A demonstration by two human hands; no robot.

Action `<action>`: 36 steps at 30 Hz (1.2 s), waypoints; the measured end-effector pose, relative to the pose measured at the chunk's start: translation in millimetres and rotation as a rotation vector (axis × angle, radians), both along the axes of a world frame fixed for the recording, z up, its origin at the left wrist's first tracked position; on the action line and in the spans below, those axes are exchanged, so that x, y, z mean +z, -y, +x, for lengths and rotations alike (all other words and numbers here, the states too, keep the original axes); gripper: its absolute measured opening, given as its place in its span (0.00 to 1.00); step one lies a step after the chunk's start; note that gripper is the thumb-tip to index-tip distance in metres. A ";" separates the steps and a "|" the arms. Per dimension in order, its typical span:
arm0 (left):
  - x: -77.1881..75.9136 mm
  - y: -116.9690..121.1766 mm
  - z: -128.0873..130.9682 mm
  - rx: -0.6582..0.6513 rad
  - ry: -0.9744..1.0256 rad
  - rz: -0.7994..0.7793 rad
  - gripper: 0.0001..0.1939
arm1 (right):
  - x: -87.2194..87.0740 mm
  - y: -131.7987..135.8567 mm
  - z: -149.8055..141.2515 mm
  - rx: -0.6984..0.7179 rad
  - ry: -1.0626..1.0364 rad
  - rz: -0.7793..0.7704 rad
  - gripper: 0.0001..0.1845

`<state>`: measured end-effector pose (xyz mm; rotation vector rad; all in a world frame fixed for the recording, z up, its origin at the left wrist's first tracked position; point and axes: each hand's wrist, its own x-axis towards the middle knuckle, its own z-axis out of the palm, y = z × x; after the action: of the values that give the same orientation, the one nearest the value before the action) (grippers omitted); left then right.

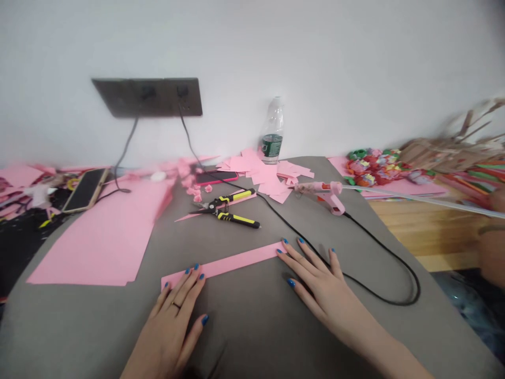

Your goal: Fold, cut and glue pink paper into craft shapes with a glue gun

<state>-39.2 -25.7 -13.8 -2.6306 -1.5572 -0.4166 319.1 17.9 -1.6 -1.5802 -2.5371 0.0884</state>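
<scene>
Pink paper strip [240,264] lay flat on grey tabletop [244,326], nearer than yellow-black shears [239,219]. L hand [172,311] & R hand [321,284] fingertips rested on opp. ends, thumbs spread apart, nothing pinched. Light, even pressure w/ both seemed best to keep it straight & uncreased.

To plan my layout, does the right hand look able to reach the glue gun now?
Probably yes: the glue gun lies just beyond the right hand, and only a thin cord crosses between them.
</scene>
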 end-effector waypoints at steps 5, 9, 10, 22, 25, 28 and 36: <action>15.3 -19.6 -1.7 0.018 0.168 0.003 0.16 | 1.6 -5.1 -7.3 -0.013 -0.057 0.021 0.26; 22.1 -31.3 20.6 0.039 0.213 0.003 0.18 | 5.4 -0.6 -48.2 0.083 -0.122 0.016 0.32; 21.8 -33.7 28.7 0.016 0.202 0.007 0.21 | 7.4 0.2 -62.1 0.133 -0.148 -0.002 0.33; 23.1 -63.3 50.1 0.094 0.375 -0.225 0.08 | 19.5 -49.3 -110.2 0.182 -0.484 -0.083 0.10; 29.1 -64.8 51.3 0.097 0.394 -0.327 0.05 | 24.6 -47.6 -108.4 0.207 -0.464 -0.136 0.09; 42.9 -70.6 53.0 0.120 0.362 -0.495 0.06 | 29.5 -44.4 -110.0 0.206 -0.433 -0.212 0.10; 70.6 -81.1 50.0 0.056 0.160 -0.756 0.05 | 49.1 -42.3 -103.7 0.118 -0.338 -0.469 0.08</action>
<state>10.8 55.4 56.8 -3.1146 -2.1789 -0.0194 215.4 60.2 47.5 -1.3905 -2.4412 0.9390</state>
